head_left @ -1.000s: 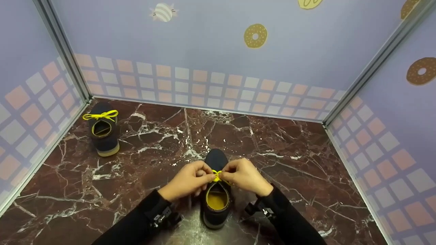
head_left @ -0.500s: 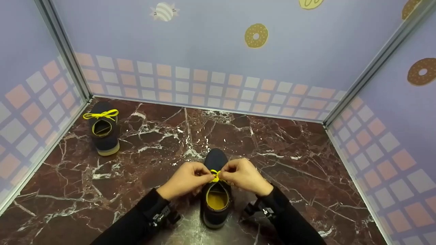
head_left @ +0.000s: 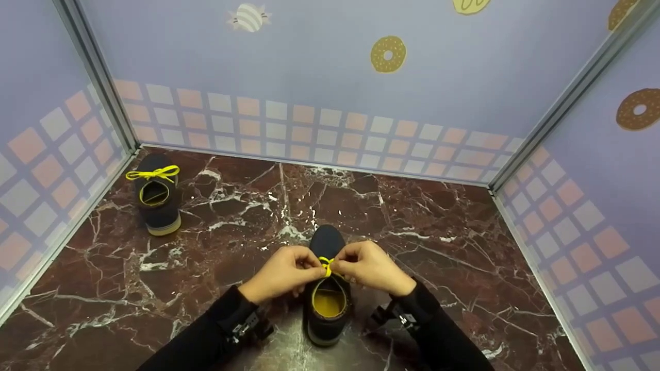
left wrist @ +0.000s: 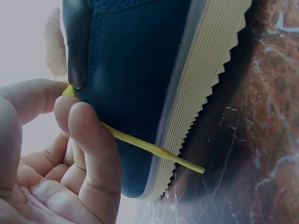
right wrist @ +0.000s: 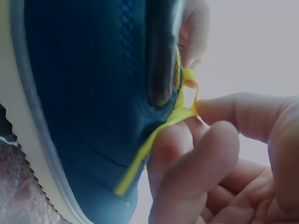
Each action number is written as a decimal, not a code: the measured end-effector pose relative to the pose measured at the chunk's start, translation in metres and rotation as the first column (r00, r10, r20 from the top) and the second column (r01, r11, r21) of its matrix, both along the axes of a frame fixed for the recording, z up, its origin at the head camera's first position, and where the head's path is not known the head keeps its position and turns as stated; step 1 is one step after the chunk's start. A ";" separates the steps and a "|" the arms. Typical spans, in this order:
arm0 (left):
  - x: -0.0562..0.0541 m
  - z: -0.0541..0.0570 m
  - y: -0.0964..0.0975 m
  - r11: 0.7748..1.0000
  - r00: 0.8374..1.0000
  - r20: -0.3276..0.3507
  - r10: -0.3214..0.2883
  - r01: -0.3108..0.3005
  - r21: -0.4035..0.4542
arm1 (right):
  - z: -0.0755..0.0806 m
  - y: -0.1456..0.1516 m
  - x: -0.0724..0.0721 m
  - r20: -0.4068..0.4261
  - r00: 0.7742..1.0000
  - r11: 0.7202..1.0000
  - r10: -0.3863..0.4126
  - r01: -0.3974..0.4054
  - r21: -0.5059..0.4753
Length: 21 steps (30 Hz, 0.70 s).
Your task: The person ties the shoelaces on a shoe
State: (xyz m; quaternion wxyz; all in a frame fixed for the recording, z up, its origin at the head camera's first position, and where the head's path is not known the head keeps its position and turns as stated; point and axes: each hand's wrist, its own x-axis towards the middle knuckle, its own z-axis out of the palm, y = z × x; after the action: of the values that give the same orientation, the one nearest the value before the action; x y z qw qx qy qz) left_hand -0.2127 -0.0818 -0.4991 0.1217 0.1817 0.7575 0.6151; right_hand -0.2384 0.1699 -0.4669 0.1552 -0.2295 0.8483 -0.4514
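A dark shoe [head_left: 328, 241] with a yellow lining stands upright, toe pointing away from me. Over its tongue, both hands meet at a yellow shoelace [head_left: 327, 266]. My left hand [head_left: 283, 272] pinches the lace from the left side; in the left wrist view a loose lace end [left wrist: 140, 143] hangs across the shoe's side [left wrist: 131, 70]. From the right, my right hand [head_left: 372, 269] pinches the lace between thumb and finger. The right wrist view has a small lace loop [right wrist: 195, 91] beside the thumb and another lace end [right wrist: 135, 170] hanging down. Fingers partly hide the knot area.
A second dark shoe [head_left: 161, 214], its yellow lace [head_left: 153, 175] tied in a bow, stands at the back left near the corner. Printed panels [head_left: 319, 129] enclose the dark red marbled surface [head_left: 438, 247] at the back and on both sides.
Both hands stay almost in place at the lace. The right fingers shift very slightly, and the bit of yellow lace between the hands changes shape a little. The shoes have not moved.
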 end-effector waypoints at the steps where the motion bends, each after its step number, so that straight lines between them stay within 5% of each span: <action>1: 0.000 0.000 0.000 1.000 1.000 0.003 -0.001 0.001 0.004 | 0.001 0.001 0.000 -0.001 1.000 1.000 0.008 -0.008 0.010; 11: 0.000 0.000 -0.001 1.000 1.000 0.006 -0.009 0.009 0.001 | 0.001 0.007 -0.005 -0.100 0.993 0.992 0.066 -0.054 0.112; 21: -0.002 -0.002 0.000 1.000 1.000 0.012 -0.009 0.009 0.005 | -0.001 0.004 -0.006 -0.062 0.997 0.998 -0.037 0.040 0.048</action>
State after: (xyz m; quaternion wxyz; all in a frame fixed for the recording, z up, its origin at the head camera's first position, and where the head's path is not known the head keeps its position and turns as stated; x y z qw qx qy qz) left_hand -0.2142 -0.0815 -0.5009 0.1288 0.1818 0.7543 0.6176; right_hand -0.2448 0.1738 -0.4684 0.1262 -0.2230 0.8678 -0.4258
